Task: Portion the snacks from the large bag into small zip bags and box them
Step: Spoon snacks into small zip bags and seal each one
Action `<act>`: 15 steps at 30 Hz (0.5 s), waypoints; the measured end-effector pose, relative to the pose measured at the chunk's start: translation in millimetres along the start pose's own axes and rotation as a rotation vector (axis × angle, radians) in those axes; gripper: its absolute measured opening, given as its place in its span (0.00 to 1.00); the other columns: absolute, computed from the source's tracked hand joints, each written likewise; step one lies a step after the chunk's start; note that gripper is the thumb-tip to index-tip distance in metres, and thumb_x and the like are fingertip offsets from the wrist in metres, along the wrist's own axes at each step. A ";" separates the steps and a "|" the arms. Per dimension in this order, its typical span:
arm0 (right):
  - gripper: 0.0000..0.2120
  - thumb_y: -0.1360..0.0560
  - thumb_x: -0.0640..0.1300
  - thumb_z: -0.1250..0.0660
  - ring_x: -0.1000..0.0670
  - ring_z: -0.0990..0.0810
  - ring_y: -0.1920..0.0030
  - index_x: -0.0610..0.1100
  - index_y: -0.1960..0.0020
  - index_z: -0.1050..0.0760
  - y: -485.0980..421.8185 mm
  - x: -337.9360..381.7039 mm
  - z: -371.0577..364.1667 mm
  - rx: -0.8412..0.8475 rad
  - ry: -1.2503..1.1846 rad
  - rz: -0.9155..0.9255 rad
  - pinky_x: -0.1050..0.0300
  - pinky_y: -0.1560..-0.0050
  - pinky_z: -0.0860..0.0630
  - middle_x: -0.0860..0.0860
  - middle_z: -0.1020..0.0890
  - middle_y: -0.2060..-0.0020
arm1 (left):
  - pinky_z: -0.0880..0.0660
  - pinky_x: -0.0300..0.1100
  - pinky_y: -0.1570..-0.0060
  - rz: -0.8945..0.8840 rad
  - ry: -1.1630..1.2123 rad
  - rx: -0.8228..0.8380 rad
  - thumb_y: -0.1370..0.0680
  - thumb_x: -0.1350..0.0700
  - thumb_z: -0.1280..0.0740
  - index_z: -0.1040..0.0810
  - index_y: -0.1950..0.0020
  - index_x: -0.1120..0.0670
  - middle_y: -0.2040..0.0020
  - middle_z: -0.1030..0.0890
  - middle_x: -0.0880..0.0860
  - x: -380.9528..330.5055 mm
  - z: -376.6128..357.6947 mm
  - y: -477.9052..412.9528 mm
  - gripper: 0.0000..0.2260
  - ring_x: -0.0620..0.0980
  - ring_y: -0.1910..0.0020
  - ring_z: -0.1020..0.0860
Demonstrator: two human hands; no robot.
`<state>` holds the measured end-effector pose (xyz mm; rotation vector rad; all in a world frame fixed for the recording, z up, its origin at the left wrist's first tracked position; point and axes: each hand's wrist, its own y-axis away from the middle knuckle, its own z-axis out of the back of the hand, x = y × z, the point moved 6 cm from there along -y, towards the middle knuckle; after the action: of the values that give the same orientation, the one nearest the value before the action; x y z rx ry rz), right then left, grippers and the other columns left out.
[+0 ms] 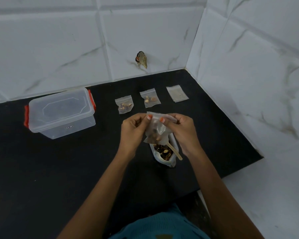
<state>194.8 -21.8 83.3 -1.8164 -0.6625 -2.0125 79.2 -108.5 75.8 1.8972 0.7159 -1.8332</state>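
While left hand [132, 131] and right hand [183, 133] pinch the mouth of a filled zip bag [154, 131], sealing seems underway; next, lay it beside finished portions [124, 104].

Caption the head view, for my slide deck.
Left hand and right hand pinch a small zip bag above the large snack bag.

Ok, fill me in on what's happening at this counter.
A person pinches the top of a small zip bag of snacks with left hand and right hand, above the open large bag with a wooden spoon in it. Two filled bags lie farther back on the counter, beside a stack of empty bags. The plastic box stands at left, lid on.
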 end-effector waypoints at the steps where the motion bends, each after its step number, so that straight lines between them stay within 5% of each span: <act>1: 0.03 0.29 0.41 0.30 0.55 0.19 0.55 0.48 0.57 0.22 -1.4 -0.8 -0.2 -0.003 0.008 -0.009 0.61 0.54 0.22 0.52 0.18 0.60 | 0.24 0.33 0.58 0.015 0.023 0.008 0.22 0.60 0.38 0.21 0.53 0.52 0.58 0.18 0.48 1.2 -0.7 0.0 0.07 0.41 0.58 0.19; 10: 0.04 0.30 0.40 0.29 0.58 0.22 0.61 0.47 0.62 0.23 -15.7 -4.5 -5.3 -0.019 0.051 -0.038 0.67 0.61 0.25 0.53 0.20 0.64 | 0.24 0.31 0.58 0.012 0.030 0.040 0.25 0.62 0.34 0.21 0.54 0.51 0.61 0.17 0.43 2.3 3.2 -9.0 0.06 0.39 0.57 0.19; 15: 0.05 0.29 0.42 0.31 0.51 0.18 0.53 0.46 0.53 0.23 -23.7 -13.1 -12.5 0.041 -0.093 -0.122 0.54 0.50 0.21 0.49 0.18 0.56 | 0.23 0.32 0.57 0.013 0.016 -0.052 0.24 0.61 0.35 0.22 0.52 0.53 0.57 0.18 0.46 6.8 14.6 -20.0 0.05 0.39 0.56 0.19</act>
<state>173.0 -9.8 66.9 -1.8972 -0.8558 -1.9835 55.5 -101.1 69.5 1.8813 0.7475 -1.7765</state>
